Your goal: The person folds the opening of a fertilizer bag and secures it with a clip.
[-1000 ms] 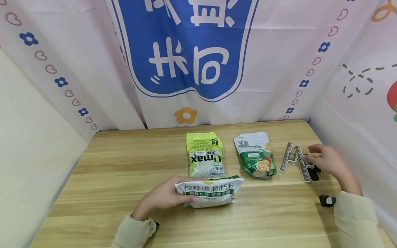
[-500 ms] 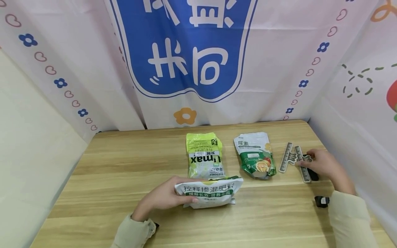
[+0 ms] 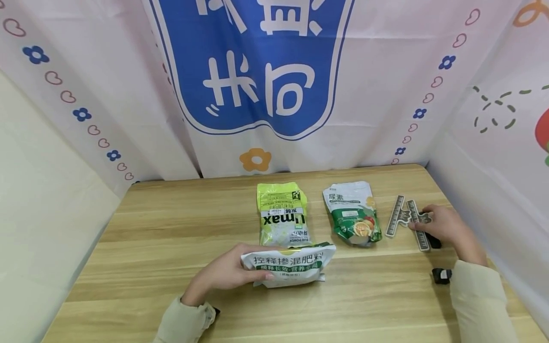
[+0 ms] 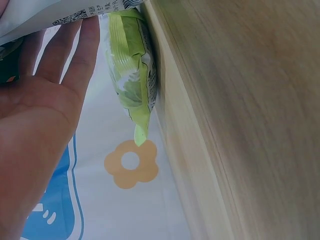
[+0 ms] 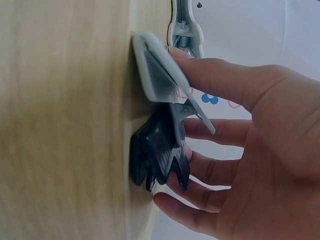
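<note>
My left hand (image 3: 225,270) grips a white fertilizer bag (image 3: 288,267) with a green band, thumb on its front and fingers behind. The bag stands upright on the table, its printed face toward me. In the left wrist view, fingers (image 4: 80,65) extend behind the bag (image 4: 60,12). At the far right my right hand (image 3: 448,226) pinches the handle of a grey bag clip (image 3: 420,233) with a long ruler-like bar. The right wrist view has the thumb on one side of this clip (image 5: 165,75) and fingers beyond it. A black clip (image 5: 155,147) lies right beside it, partly hidden.
A second grey clip (image 3: 395,216) lies just left of the pinched one. A lime-green bag (image 3: 283,214) lies behind the held bag. To its right is a white and green bag (image 3: 353,214) with fruit printed on it. Fabric hangs behind the table (image 3: 171,228).
My right hand has come left and down onto the grey clip, its fingers closing round the handle. The left hand and its bag have stayed in place.
</note>
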The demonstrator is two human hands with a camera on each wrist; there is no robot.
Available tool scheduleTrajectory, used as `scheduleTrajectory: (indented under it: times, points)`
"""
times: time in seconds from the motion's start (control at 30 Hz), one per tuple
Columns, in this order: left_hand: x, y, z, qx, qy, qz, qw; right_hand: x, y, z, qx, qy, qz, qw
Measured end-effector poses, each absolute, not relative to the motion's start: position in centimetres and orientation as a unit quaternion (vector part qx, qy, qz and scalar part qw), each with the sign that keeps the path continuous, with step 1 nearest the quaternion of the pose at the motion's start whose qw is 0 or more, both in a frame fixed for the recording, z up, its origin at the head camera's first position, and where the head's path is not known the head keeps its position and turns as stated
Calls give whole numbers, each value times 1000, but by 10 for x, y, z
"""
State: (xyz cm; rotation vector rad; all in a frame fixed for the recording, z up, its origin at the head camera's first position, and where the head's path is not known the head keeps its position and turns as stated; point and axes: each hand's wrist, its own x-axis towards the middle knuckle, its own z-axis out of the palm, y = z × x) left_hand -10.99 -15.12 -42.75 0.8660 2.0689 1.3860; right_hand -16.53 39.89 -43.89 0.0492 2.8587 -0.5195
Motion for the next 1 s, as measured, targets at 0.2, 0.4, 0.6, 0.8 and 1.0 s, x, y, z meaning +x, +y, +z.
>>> scheduleTrajectory:
  times: [0.2, 0.4, 0.6, 0.8, 1.0]
  points:
    - [-108, -152, -429, 327, 761, 502, 250, -162, 399, -442, 33, 975, -180, 123]
    - [-109, -151, -429, 329, 760, 505, 244, -162, 400, -443, 38, 978, -179, 102]
    - [-110, -151, -427, 322, 764, 502, 245, -166, 400, -441, 31, 981, -171, 83]
    - [-111, -150, -428, 320, 768, 498, 245, -167, 400, -440, 22, 982, -170, 74]
    - [-111, -150, -428, 320, 768, 498, 244, -167, 399, -442, 23, 978, -195, 72]
